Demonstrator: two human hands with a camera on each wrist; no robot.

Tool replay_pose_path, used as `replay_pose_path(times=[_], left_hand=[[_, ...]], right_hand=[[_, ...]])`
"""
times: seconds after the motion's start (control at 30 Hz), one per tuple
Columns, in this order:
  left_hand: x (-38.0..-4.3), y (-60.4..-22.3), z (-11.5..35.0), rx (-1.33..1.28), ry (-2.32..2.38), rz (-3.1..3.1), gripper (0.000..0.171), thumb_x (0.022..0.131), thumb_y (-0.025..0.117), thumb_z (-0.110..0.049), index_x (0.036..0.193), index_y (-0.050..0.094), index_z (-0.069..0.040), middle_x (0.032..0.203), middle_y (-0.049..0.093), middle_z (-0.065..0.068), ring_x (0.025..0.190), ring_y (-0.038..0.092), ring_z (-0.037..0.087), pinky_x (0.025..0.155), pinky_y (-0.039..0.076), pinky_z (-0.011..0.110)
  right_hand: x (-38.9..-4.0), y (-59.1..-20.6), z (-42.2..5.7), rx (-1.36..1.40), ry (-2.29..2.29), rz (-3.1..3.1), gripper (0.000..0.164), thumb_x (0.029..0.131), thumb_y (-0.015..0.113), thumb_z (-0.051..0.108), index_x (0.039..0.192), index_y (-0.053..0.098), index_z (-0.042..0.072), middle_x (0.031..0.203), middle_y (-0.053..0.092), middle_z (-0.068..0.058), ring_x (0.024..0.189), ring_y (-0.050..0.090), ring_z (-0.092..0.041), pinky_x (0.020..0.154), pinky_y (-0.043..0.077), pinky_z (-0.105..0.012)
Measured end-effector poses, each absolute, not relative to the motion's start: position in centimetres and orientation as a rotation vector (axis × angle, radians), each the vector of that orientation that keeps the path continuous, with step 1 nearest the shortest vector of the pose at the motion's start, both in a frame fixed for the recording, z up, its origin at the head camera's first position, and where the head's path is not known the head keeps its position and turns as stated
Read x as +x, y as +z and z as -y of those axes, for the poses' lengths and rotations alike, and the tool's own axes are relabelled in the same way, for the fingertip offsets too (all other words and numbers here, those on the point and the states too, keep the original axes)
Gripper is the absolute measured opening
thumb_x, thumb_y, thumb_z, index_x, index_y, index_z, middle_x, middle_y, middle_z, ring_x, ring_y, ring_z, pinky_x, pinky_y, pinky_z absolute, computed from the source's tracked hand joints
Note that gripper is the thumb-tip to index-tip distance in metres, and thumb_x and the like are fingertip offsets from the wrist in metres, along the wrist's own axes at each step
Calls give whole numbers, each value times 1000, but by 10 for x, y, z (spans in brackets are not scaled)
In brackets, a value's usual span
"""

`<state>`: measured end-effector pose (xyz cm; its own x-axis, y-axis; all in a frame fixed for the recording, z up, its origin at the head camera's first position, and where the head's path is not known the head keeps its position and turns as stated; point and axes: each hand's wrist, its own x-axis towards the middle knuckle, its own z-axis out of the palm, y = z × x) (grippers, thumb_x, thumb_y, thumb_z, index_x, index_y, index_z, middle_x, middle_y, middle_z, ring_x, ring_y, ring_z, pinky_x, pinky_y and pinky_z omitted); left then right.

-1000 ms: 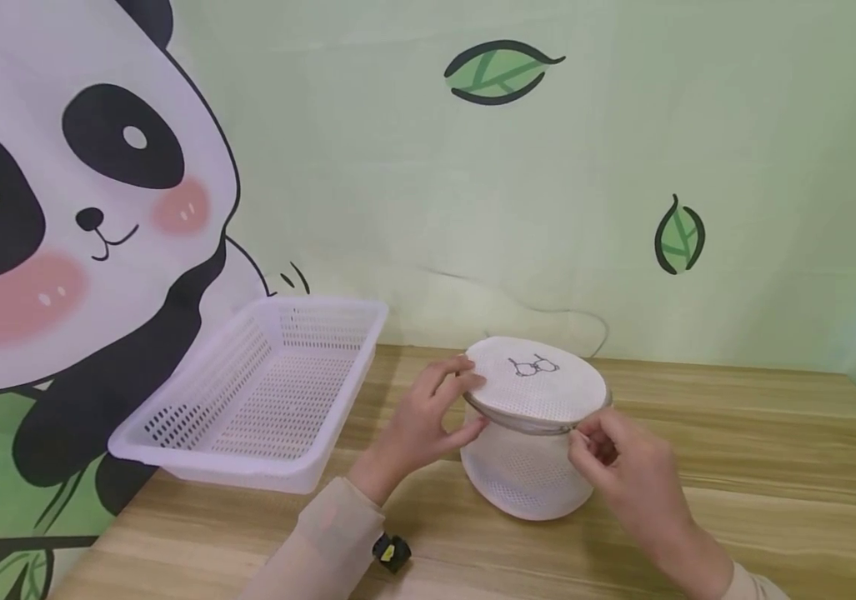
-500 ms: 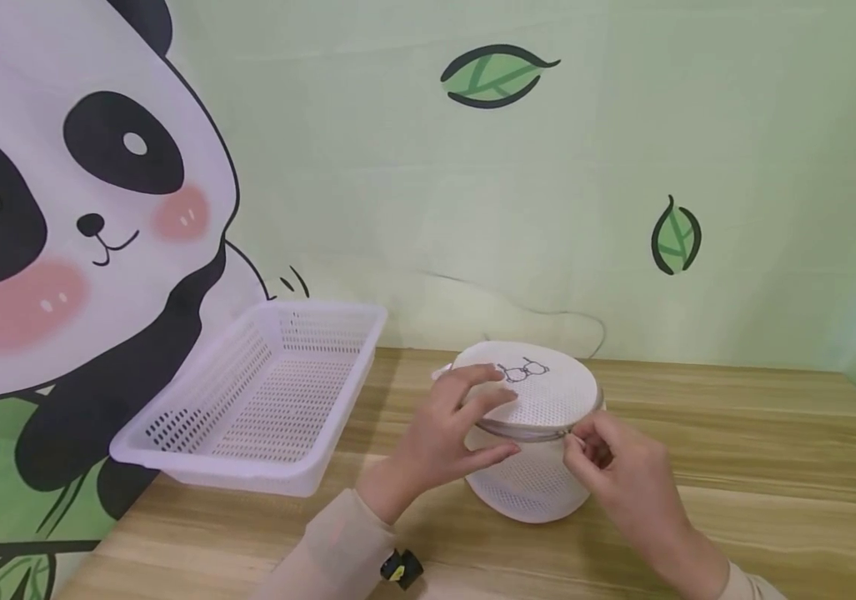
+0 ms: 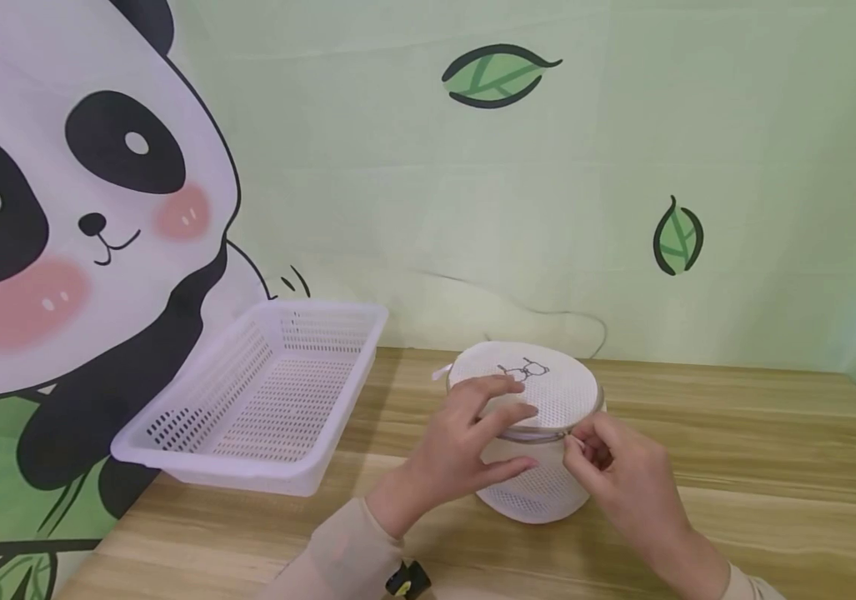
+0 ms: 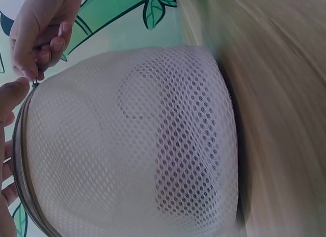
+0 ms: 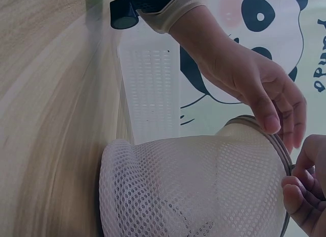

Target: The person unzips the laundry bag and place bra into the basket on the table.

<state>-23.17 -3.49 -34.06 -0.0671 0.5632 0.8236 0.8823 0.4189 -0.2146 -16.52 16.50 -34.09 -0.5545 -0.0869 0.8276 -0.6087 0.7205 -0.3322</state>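
A round white mesh laundry bag (image 3: 528, 492) stands upright on the wooden table, glasses drawn on its lid (image 3: 558, 392). A grey zipper (image 4: 23, 165) runs round the lid's edge. My right hand (image 3: 633, 475) pinches the zipper pull (image 4: 35, 84) at the bag's front right. Over the lid's near left edge lies my left hand (image 3: 465, 442), its fingers loosely spread on top and its thumb below the rim. The right wrist view shows that thumb beside the zipper. Nothing inside the bag can be made out clearly through the mesh.
A white perforated plastic basket (image 3: 307, 475) stands to the left on the table (image 3: 758, 467). A black device (image 3: 408, 577) sits by my left sleeve. Behind is a green backdrop (image 3: 367, 167) with a panda and leaves. A small white tab (image 3: 441, 372) sticks out behind the lid.
My left hand has slid rightward along the lid's edge, toward the right hand. The bag has shifted slightly left and turned a little. The right hand keeps its pinch on the zipper pull.
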Motion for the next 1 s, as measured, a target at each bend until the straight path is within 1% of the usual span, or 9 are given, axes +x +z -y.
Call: replay_pose_path(times=[0.27, 0.53, 1.0], left_hand=[[-226, -341, 30, -1258, -435, 1726, 50, 70, 84, -36, 109, 62, -13, 119, 60, 9, 114, 58, 22, 104, 45, 33], [-222, -345, 26, -1237, -429, 1721, 46, 68, 85, -31, 105, 64, -13, 117, 61, 8, 113, 58, 20, 103, 45, 32], [-223, -351, 22, -1182, -467, 1741, 35, 74, 81, -27, 101, 64, -13, 112, 63, 5, 108, 59, 18, 99, 46, 30]], right_hand=[[-165, -342, -164, 531, 760, 2070, 22, 68, 69, -6, 71, 57, 12, 60, 51, 11, 57, 44, 7, 50, 39, -6], [-165, -342, -163, 544, 761, 2073, 22, 68, 68, -6, 72, 57, 12, 60, 51, 11, 58, 44, 8, 51, 40, -6], [-164, -343, -159, 615, 771, 2033, 23, 67, 67, -8, 72, 56, 11, 61, 51, 12, 57, 44, 8, 49, 40, -6]])
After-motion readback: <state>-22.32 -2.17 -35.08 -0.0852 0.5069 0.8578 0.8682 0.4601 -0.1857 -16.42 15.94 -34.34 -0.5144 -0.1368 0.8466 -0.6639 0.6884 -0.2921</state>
